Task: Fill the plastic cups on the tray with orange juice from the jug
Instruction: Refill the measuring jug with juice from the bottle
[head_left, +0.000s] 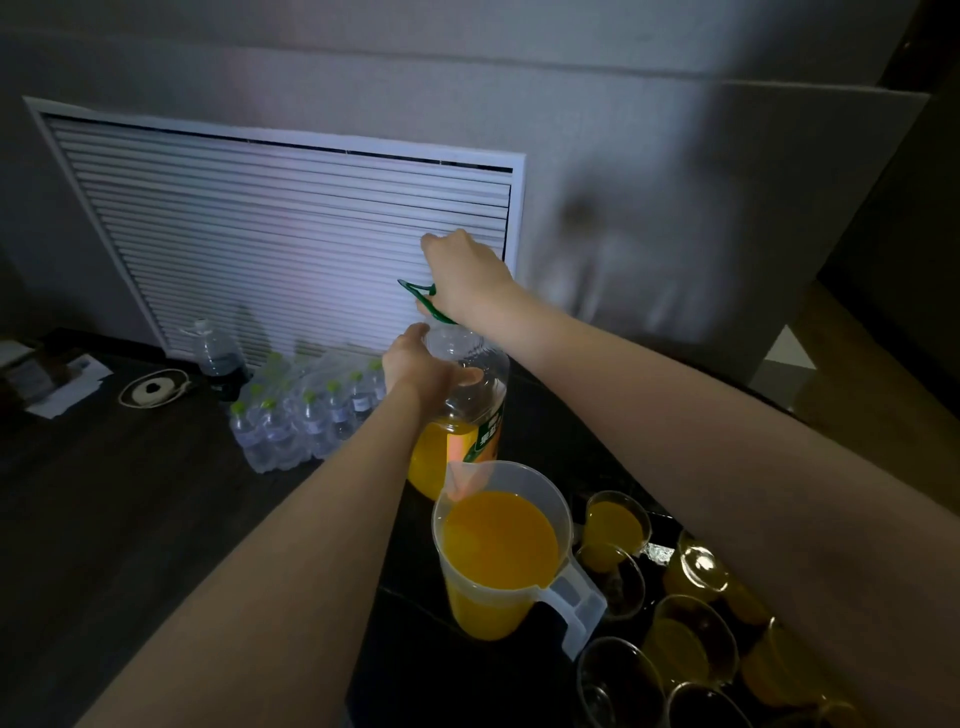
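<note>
The jug (501, 551) stands upright on the dark surface (130, 519), a clear, slightly frosted plastic vessel with a pour spout on its far rim and a hollow moulded handle on its near right side; it is nearly full of opaque orange juice. Just beyond the jug stands a big clear bottle (462, 410), smooth and round-shouldered, with a green-and-orange label and juice only in its lower part. The left hand (415, 364) is clamped round the bottle's neck, steadying it, while the right hand (467, 275), above the bottle's mouth, is closed on a green cap ring or handle loop (423, 299); which it is I cannot tell. To the jug's right the tray (657, 552), barely visible in the gloom, carries the cups (615, 525): thin, clear, tapered plastic, several already holding juice, those nearest the camera apparently empty. Left of the bottle, well away from the jug, lies a shrink-wrapped pack of water bottles (306, 410). Judging by its fill, the jug will be heavy and sloshy, its smooth wall possibly slick, so the handle is the place to take it, perhaps with a supporting hand underneath. The cups look light and flimsy, easy to tip or crush, so a slow, low pour seems wise.
</note>
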